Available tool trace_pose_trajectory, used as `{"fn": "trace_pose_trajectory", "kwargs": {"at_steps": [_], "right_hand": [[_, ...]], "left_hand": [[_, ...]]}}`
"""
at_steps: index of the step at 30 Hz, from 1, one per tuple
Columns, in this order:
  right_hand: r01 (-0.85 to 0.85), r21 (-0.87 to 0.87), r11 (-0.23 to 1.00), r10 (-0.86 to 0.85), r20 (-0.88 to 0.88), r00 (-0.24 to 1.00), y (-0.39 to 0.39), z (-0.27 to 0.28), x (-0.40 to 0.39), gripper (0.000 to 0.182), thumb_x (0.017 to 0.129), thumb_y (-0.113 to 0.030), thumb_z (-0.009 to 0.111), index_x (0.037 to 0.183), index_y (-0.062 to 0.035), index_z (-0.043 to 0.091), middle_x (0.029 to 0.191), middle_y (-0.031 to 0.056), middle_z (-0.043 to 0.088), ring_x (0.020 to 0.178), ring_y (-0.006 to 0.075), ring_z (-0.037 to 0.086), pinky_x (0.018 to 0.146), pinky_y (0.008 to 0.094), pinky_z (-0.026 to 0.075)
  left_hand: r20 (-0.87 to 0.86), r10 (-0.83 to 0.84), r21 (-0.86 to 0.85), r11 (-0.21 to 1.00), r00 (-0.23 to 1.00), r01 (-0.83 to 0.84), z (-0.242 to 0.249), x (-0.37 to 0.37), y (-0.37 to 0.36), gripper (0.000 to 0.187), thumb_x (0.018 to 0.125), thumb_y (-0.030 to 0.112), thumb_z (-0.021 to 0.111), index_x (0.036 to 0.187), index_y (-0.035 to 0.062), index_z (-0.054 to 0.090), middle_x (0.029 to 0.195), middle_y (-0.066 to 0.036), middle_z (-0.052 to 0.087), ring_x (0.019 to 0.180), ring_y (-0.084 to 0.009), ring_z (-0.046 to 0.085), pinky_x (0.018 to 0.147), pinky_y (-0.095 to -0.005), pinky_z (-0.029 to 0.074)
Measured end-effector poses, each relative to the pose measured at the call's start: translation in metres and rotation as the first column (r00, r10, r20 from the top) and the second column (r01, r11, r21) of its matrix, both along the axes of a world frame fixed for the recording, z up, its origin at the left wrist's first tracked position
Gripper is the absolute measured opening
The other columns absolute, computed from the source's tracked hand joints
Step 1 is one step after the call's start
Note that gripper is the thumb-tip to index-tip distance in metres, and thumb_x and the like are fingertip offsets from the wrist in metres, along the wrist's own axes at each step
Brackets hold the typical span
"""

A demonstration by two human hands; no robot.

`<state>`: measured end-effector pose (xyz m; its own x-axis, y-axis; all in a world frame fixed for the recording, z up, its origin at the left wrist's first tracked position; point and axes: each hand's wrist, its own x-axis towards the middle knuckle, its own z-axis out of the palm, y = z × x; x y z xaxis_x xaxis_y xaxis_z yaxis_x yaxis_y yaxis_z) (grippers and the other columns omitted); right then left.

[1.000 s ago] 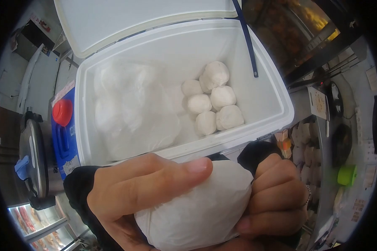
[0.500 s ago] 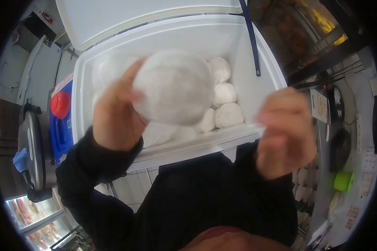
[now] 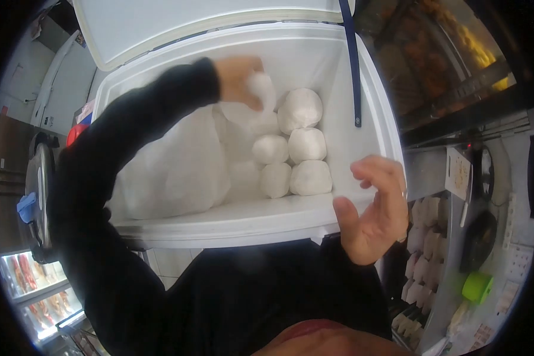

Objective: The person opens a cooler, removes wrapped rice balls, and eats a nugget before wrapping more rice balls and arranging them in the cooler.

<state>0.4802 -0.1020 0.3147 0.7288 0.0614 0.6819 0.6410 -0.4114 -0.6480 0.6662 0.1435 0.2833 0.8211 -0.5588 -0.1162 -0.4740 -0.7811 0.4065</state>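
Note:
My left hand reaches deep into a white cooler box. Its fingers curve around a white, round wrapped bundle, slightly blurred, near the back wall. Just right of that bundle, several similar white bundles lie in two columns on the box floor, among them a large one and a front one. A big white bag fills the left side of the box. Over the box's right front corner, my right hand hovers with fingers apart and curled, holding nothing.
The box's lid stands raised at the back, and a dark strap hangs inside the right wall. A lime-green roll lies on the right-hand counter. At left stands a round metal-lidded cooker beside a red object.
My left hand has carried the white bundle from close to the camera down and away into the box's back. My right hand has dropped slightly and moved left, its fingers now apart.

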Motion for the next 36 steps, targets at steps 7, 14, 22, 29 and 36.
{"fn": "trace_pose_trajectory", "kwargs": {"at_steps": [7,14,22,29,36], "right_hand": [[-0.263,-0.045,0.964,0.265,0.065,0.962,-0.021,-0.004,-0.006,0.036,0.061,-0.021,0.08,0.089,-0.0026,0.064,0.083,0.0121,0.059,0.067,0.0203,0.057,0.054,0.0251,0.043],[-0.349,-0.03,0.937,0.35,0.046,0.935,-0.026,-0.006,-0.004,0.037,0.058,-0.023,0.081,0.087,-0.0057,0.065,0.083,0.0102,0.059,0.066,0.0178,0.056,0.05,0.024,0.042],[-0.399,-0.007,0.917,0.394,0.169,0.903,-0.031,-0.012,-0.001,0.034,0.061,-0.026,0.081,0.084,-0.0074,0.063,0.082,0.0087,0.057,0.064,0.0175,0.055,0.048,0.0229,0.039],[-0.384,0.037,0.922,0.366,0.235,0.901,-0.036,-0.024,-0.006,0.033,0.062,-0.03,0.081,0.083,-0.0109,0.063,0.082,0.0057,0.057,0.065,0.0161,0.054,0.047,0.0212,0.041],[-0.395,0.158,0.905,0.357,0.224,0.907,-0.039,-0.03,-0.013,0.032,0.066,-0.029,0.079,0.087,-0.0119,0.062,0.084,0.004,0.055,0.07,0.0147,0.053,0.05,0.0205,0.043]], "left_hand": [[-0.222,0.054,0.39,0.92,0.974,0.038,-0.119,0.036,-0.048,0.064,0.062,0.023,0.073,0.115,-0.0006,0.046,0.104,-0.022,0.057,0.096,-0.0343,0.057,0.083,-0.0385,0.045],[-0.26,-0.006,0.118,0.992,0.966,0.038,-0.184,0.032,-0.032,0.06,0.074,0.024,0.065,0.127,0.012,0.039,0.12,-0.016,0.049,0.111,-0.0367,0.046,0.087,-0.0493,0.041],[0.145,0.249,0.336,0.898,0.958,-0.285,-0.204,0.003,-0.055,0.057,0.081,0.023,0.054,0.134,0.016,0.032,0.118,-0.019,0.039,0.099,-0.0407,0.048,0.077,-0.0548,0.042],[-0.032,0.476,-0.131,0.87,0.879,-0.476,-0.216,0.007,-0.048,0.055,0.081,0.018,0.054,0.132,0.0085,0.034,0.12,-0.019,0.039,0.098,-0.0397,0.05,0.081,-0.0488,0.043],[-0.104,0.383,-0.045,0.92,0.918,-0.389,-0.217,0.013,-0.049,0.053,0.083,0.021,0.052,0.132,0.0074,0.035,0.121,-0.018,0.042,0.099,-0.0372,0.051,0.083,-0.0461,0.042]]}}
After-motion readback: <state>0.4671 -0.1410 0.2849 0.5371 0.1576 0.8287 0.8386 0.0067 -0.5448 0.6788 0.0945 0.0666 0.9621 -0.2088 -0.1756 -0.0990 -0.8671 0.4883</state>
